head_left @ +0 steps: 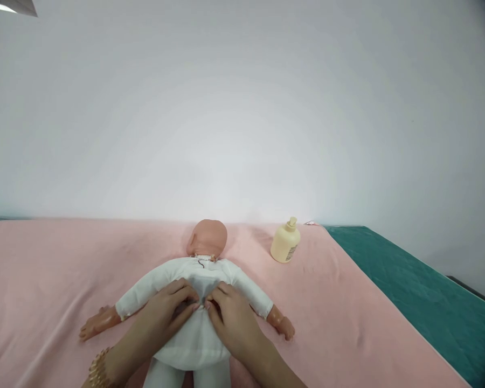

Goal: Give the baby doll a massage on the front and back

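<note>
A baby doll (194, 337) lies stretched out with its arms spread; its body is white cloth, and its smooth head (208, 237) shows no face. My left hand (173, 304) and my right hand (228, 312) meet over the middle of its torso. Both sets of fingers are pinched together on the white fabric, fingertips almost touching. Between them and just above lies a greyish patch (204, 285) in the cloth. A dark thread (201, 263) hangs near the neck. What exactly sits between my fingertips is too small to make out.
A pale yellow pump bottle (285, 242) stands upright to the right of the doll's head. Pink cloth (331, 318) covers the surface under the doll. A green surface (420, 291) shows at the right. A pale wall (242, 108) rises behind.
</note>
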A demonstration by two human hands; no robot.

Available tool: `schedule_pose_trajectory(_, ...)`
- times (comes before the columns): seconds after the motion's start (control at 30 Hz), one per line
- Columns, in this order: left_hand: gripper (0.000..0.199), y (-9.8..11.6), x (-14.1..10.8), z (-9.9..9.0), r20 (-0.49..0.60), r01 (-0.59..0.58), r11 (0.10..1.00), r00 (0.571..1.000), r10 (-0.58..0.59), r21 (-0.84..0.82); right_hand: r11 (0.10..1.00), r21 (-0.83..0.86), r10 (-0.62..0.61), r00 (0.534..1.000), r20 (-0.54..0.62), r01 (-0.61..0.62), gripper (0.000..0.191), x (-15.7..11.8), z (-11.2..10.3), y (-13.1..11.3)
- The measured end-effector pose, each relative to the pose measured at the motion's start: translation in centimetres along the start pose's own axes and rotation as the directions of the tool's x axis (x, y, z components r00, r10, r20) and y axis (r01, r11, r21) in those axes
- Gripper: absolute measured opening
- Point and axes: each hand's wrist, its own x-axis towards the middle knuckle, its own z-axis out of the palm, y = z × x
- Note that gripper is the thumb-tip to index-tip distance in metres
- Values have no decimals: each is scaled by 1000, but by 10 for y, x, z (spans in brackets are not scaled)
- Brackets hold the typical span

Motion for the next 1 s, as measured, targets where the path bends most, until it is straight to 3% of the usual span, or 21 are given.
schedule_pose_trajectory(0.17,25,-2,0,5,-10,-19,1000,1000,19,-9,1000,-15,-23,999,-47,22,13,0,10,4)
schedule_pose_trajectory(0.33,22,-9,-2,7,-139,-85,996,987,85,6,987,123,-66,964,-258,100,13,3,20,15)
schedule_pose_trajectory(0.47,37,-25,-4,11,-224,-127,990,965,136,55,976,181,-37,920,-391,117,21,5,25,22)
schedule_pose_trajectory(0.63,47,-43,0,14,-217,-160,985,961,172,70,982,139,-67,928,-366,126,19,8,25,21)
schedule_pose_trajectory(0.73,46,-43,3,11,-192,-164,985,966,172,60,994,77,-49,953,-300,76,13,14,20,16)
schedule_pose_trajectory(0.83,43,-38,5,6,-168,-138,990,975,143,42,1000,-18,13,969,-245,-18,20,25,16,9)
schedule_pose_trajectory(1.0,39,-39,5,6,-162,-112,993,980,115,26,984,-152,44,956,-289,-91,26,33,25,7)
